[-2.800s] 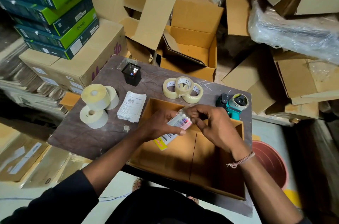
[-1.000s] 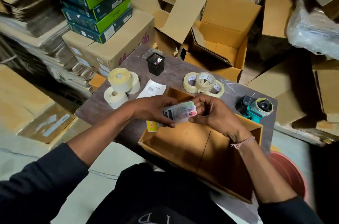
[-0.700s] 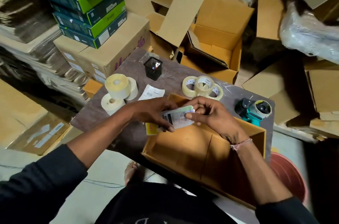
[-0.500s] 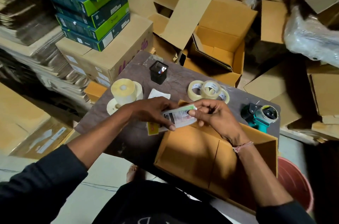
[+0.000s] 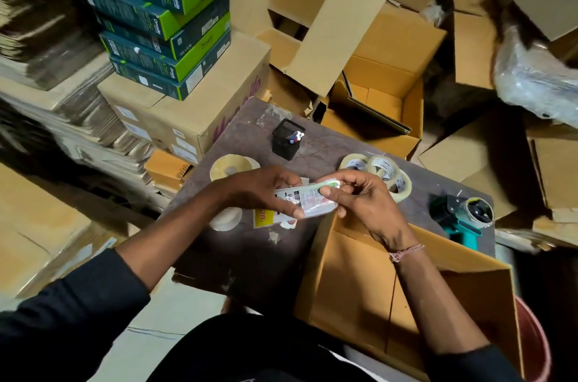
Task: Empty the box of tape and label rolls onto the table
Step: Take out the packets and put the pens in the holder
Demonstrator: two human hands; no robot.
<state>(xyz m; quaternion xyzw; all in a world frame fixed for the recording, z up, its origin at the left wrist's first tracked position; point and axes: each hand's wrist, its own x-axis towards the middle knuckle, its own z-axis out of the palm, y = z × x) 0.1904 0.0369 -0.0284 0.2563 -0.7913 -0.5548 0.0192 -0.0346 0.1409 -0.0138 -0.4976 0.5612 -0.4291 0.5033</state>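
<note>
An open cardboard box (image 5: 353,281) lies on the dark table (image 5: 259,250) in front of me, and its inside shows only bare cardboard. Both hands hold a clear plastic packet of markers (image 5: 305,198) above the table, left of the box. My left hand (image 5: 262,187) grips its left part and my right hand (image 5: 359,197) pinches its right end. White label rolls (image 5: 230,167) lie partly hidden behind my left hand. Clear tape rolls (image 5: 383,170) sit beyond my right hand. A teal tape dispenser (image 5: 463,219) rests at the table's right edge.
A black pen holder (image 5: 286,139) stands at the back of the table. Stacked green boxes (image 5: 159,22) on a carton rise at the left. Open cartons (image 5: 378,100) crowd behind the table. A red bucket (image 5: 533,341) stands on the floor at the right.
My view has shifted, so the table and box sit lower and to the right. Both hands have carried the packet left, off the box and over the table, turning it edge-on.
</note>
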